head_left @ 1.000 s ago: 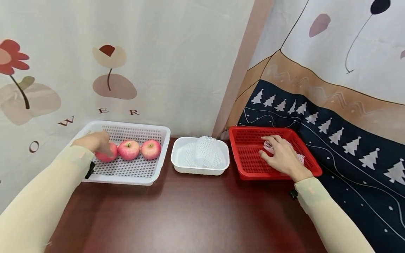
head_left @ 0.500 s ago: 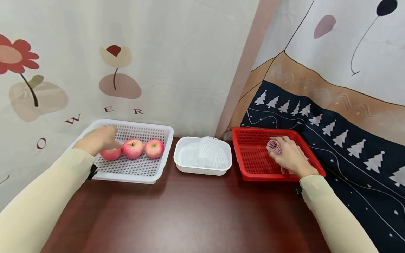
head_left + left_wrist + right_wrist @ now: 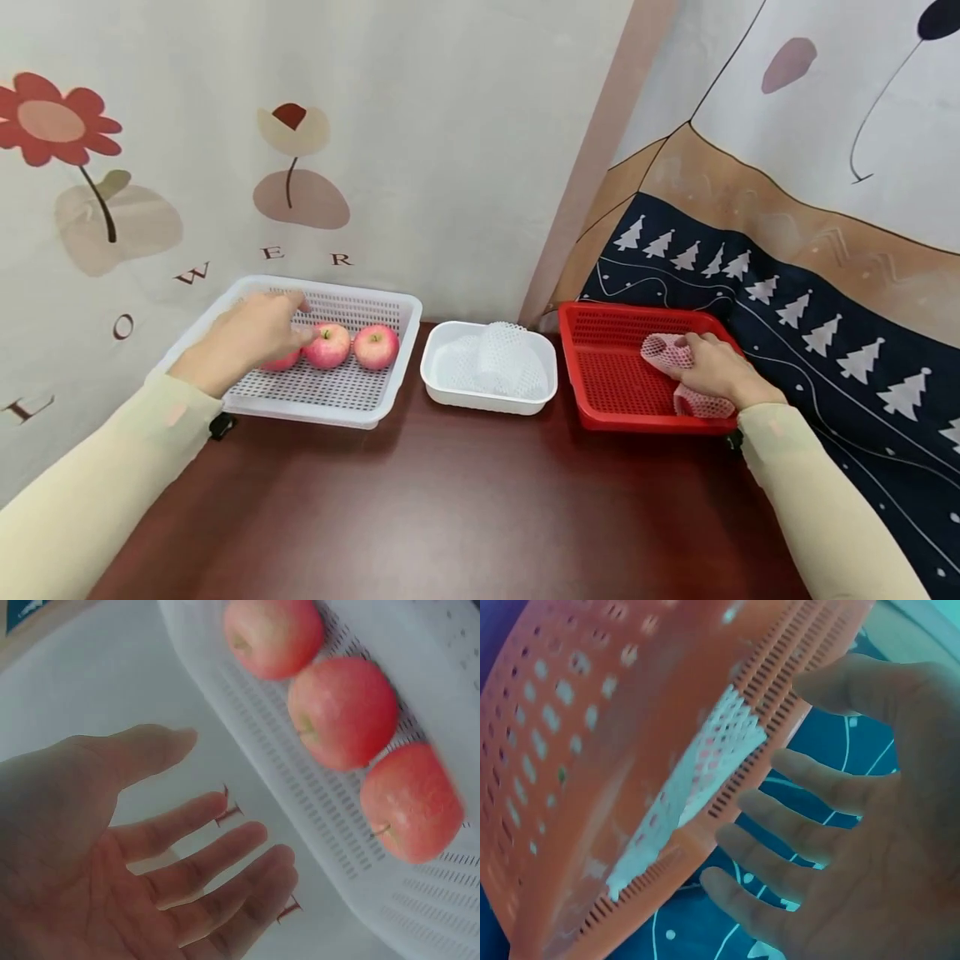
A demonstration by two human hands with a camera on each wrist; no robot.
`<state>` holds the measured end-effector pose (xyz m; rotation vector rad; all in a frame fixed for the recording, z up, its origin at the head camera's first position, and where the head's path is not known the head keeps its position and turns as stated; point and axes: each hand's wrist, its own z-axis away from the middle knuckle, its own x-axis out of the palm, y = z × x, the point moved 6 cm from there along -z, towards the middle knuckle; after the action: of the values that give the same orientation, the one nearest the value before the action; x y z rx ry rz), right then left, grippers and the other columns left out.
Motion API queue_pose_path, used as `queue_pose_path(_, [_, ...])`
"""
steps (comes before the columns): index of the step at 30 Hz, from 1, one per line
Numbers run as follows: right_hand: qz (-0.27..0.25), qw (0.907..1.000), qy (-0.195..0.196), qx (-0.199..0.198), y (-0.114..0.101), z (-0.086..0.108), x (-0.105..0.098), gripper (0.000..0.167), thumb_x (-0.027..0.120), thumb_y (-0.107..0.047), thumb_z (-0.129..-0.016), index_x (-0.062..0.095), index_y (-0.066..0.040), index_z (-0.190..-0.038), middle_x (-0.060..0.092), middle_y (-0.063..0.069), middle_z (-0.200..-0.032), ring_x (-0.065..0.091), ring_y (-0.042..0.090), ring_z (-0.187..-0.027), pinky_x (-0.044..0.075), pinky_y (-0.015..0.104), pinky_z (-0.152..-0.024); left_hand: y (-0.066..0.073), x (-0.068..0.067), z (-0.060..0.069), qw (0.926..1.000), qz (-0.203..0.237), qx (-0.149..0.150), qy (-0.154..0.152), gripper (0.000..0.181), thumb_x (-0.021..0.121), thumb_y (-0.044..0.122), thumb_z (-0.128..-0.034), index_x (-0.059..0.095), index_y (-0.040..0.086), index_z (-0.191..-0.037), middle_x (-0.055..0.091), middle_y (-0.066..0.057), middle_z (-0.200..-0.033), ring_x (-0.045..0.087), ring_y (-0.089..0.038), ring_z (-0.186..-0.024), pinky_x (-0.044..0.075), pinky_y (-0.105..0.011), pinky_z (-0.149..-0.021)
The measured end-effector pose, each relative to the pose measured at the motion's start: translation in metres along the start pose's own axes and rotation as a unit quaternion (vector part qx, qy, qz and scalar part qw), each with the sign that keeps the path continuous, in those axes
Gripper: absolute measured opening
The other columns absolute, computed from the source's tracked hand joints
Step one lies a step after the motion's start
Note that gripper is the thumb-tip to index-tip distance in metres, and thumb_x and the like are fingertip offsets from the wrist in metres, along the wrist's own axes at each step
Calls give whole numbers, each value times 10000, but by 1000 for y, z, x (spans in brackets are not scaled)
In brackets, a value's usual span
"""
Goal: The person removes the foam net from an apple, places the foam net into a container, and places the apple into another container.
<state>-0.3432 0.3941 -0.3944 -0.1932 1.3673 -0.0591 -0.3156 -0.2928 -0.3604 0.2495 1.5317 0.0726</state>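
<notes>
My left hand (image 3: 251,337) is above the white basket (image 3: 311,408), with its fingers extended and nothing held. Three red apples lie in that basket: one (image 3: 281,362) partly hidden by the hand, a middle apple (image 3: 327,346) and a right apple (image 3: 376,347). The left wrist view shows the palm (image 3: 67,862) apart from the apples (image 3: 343,712). Over the red basket (image 3: 622,417), my right hand (image 3: 716,371) pinches a pink foam fruit net (image 3: 663,352) in the head view. Another pink net (image 3: 701,405) lies below it. The right wrist view shows parted fingers (image 3: 810,772) and a net (image 3: 697,780) beyond.
Between the baskets stands a small white tray (image 3: 491,403) with white foam nets (image 3: 506,358). All three containers rest on a dark brown table (image 3: 457,500). A printed curtain (image 3: 450,167) hangs directly behind them, and dark blue fabric (image 3: 847,358) borders the right side.
My left hand has risen off the left apple, which stays in the basket. My right hand has closed on a pink net, which now lies more sideways. The head view has turned slightly left.
</notes>
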Motion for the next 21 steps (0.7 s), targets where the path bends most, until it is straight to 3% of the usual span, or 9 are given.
queue_pose_path(4, [-2,9992,-394,86,12,3,3,820,779,-335,-1062,444,141,-1640,505,486,-1588,545,643,-1389,461,889,-1186,14,3,11,9986,19,351,387,509,806,319,-1067,724,-47,-1410,806,-320,-1255,769,-519,-1115,602,-722,-976])
queue_pose_path(7, [5,9973,-722,120,17,5,7,783,769,-261,-1032,459,164,-1613,517,497,-1569,546,621,-1358,456,870,-1207,19,4,18,9965,75,474,679,433,811,279,-1050,755,-31,-1347,809,-227,-1040,736,-391,-911,604,-634,-826])
queue_pose_path(11, [-74,9935,-1122,157,21,7,11,726,732,-175,-999,498,163,-1597,613,430,-1409,623,524,-1183,630,653,-1035,26,6,29,9934,174,567,977,298,777,232,-1036,795,16,-1242,712,-113,-886,636,-296,-788,498,-456,-645])
queue_pose_path(14, [-87,9918,-1268,120,21,7,11,699,744,-145,-980,532,144,-1581,639,346,-1292,621,437,-1084,577,456,-859,33,7,37,9914,234,589,1144,237,761,214,-1027,804,46,-1188,667,-94,-870,599,-280,-776,421,-390,-610])
queue_pose_path(18, [-190,9883,-1507,156,22,7,13,767,782,-109,-954,481,139,-1614,632,317,-1242,628,362,-1005,536,376,-788,43,8,49,9874,230,690,1405,324,826,263,-1027,813,45,-1267,787,-183,-1037,682,-359,-864,537,-503,-650])
queue_pose_path(21, [-380,9842,-1706,274,23,8,17,843,793,-72,-931,428,121,-1667,612,323,-1264,643,361,-998,552,367,-743,51,9,59,9785,279,936,1816,299,868,282,-1016,844,82,-1237,830,-162,-1071,714,-365,-878,566,-514,-693])
